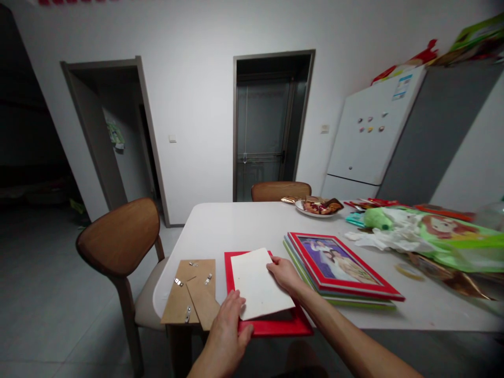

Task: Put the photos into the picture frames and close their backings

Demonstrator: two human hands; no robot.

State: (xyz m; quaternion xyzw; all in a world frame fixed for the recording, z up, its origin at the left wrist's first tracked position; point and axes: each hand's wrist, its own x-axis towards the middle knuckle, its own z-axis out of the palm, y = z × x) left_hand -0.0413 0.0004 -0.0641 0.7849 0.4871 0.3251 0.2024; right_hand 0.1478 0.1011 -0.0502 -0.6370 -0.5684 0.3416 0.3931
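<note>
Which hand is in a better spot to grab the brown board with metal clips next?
Probably the left hand. It's at the near left corner of the red frame, close to the brown board. The right hand is farther away, at the right edge of the white card.

No txt, brand or no. can be read. A blue-&-white label [402,86] is stuck up high on the fridge [350,142] door, but its print is too small to be made out. On the green pkg [478,34] atop it, & the green plastic bag [468,239] w/ cartoon pic on the table [228,223], any wording is too blurred.
</note>
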